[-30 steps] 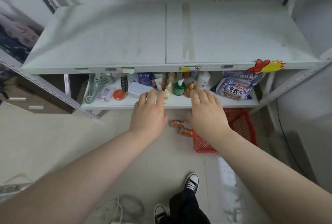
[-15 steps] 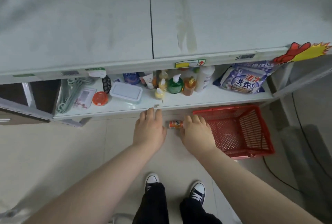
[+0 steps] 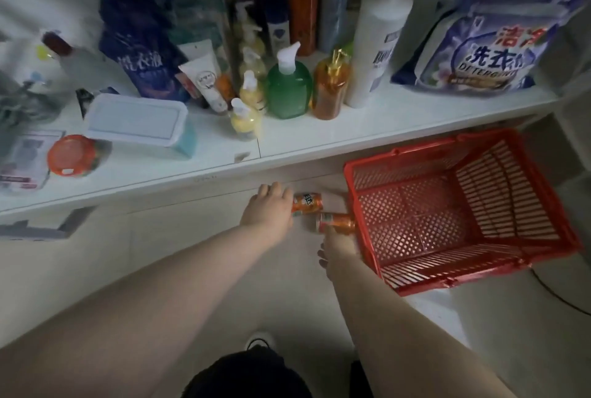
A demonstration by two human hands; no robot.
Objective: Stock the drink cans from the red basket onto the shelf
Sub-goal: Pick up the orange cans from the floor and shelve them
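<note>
Two orange drink cans lie on their sides on the pale floor, just left of the red basket [image 3: 399, 154], whose inside shows nothing. My left hand [image 3: 271, 209] grips the left end of the farther can [image 3: 308, 202], close under the front edge of the white shelf [image 3: 383, 122]. The fingers of my right hand [image 3: 335, 247] reach onto the nearer can [image 3: 337, 223], with the thumb spread away from it. This hand is blurred. The basket stands tilted against the floor below the shelf's right part.
The shelf is crowded with a green pump bottle [image 3: 289, 90], an amber bottle [image 3: 329, 90], a tall white bottle [image 3: 377, 46], a detergent bag [image 3: 486, 55], a white box [image 3: 137, 119] and an orange-lidded jar [image 3: 72, 154]. My dark-clothed legs are below.
The view has dropped far lower and closer to the bottom shelf. Both hands went down to the floor, the left onto the farther can and the right onto the nearer one.
</note>
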